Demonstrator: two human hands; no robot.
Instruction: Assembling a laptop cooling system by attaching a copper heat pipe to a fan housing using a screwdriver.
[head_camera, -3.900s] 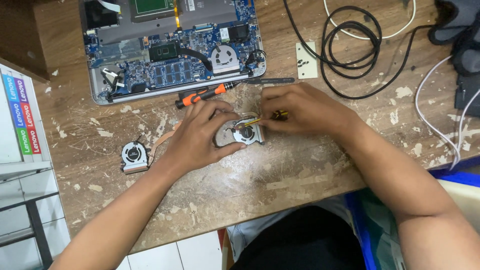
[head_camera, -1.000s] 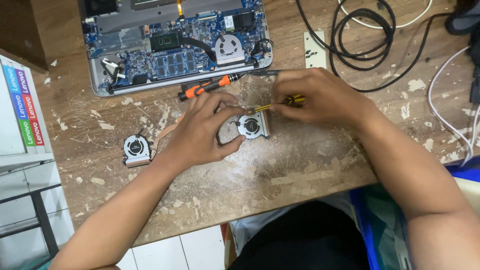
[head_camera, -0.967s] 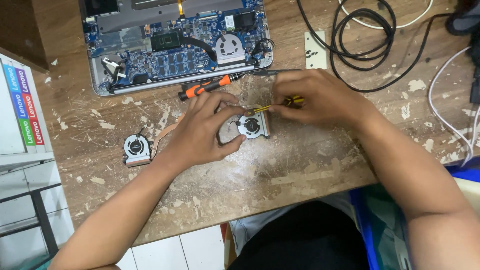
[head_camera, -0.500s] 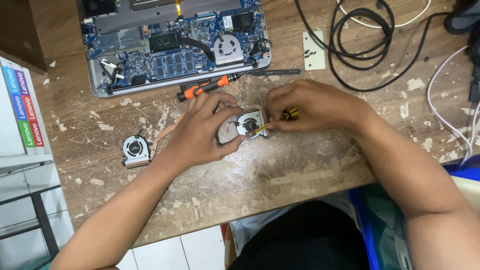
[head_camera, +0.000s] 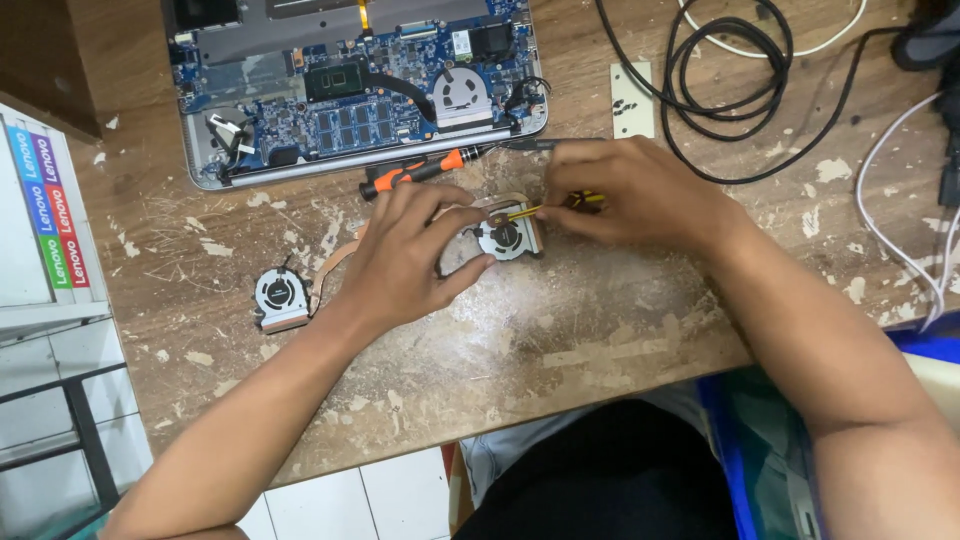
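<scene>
At the far left edge a white box with coloured stripes (head_camera: 45, 215) sits beside the worn, scratched wooden table (head_camera: 600, 330). Further in lies a loose small grey round cooling fan (head_camera: 281, 297), apart from the hands. Behind it, an opened laptop with a blue circuit board (head_camera: 355, 85) lies at the table's far edge, with an orange-and-black screwdriver (head_camera: 420, 173) just in front of it. The left hand (head_camera: 410, 260) comes in from the lower left, palm down, fingers curled and pinching the left side of a second small metal cooling fan (head_camera: 505, 236), which lies on the table between both hands. The right hand (head_camera: 630, 190) reaches in from the right, closed around a thin yellow-and-black screwdriver (head_camera: 545, 207) whose tip meets the fan's top. Coiled black cables (head_camera: 730, 70) lie at the upper right.
</scene>
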